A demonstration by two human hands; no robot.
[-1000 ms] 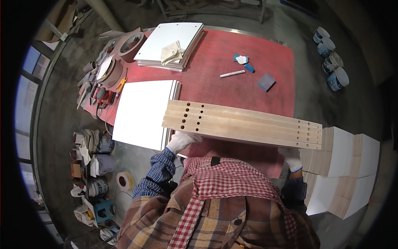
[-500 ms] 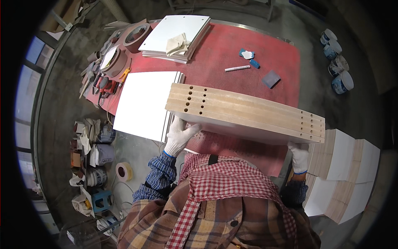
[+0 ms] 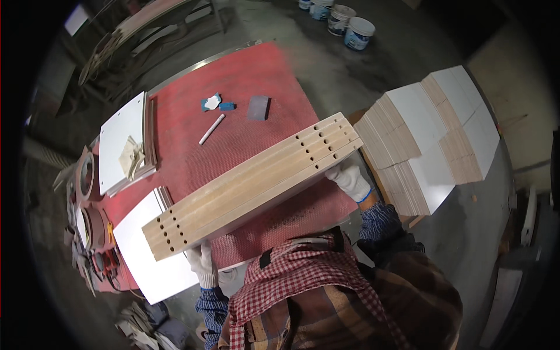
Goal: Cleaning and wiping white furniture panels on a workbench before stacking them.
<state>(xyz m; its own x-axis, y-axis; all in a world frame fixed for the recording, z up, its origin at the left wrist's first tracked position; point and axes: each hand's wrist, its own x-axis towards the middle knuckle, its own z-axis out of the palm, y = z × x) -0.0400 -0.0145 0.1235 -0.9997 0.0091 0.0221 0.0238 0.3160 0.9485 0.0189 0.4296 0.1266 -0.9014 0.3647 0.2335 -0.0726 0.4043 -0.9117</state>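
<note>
Between my two hands is a stack of several boards, held above the red table, its pale wood edges turned up and rows of dark holes near both ends. My left hand, in a white glove, grips the stack's near left end from below. At the right end my gloved right hand holds the lower near edge. The fingers of both hands are partly hidden beneath the boards. Under the stack's left end lie white panels.
The red mat-topped table bears a white stick, a grey block, a blue piece and a white panel stack with a cloth. At right stand stacked boards. Buckets stand beyond.
My view has turned to the right, toward the stacked boards. The held boards now slant up to the right, their right end close to those stacks. Both hands still hold them.
</note>
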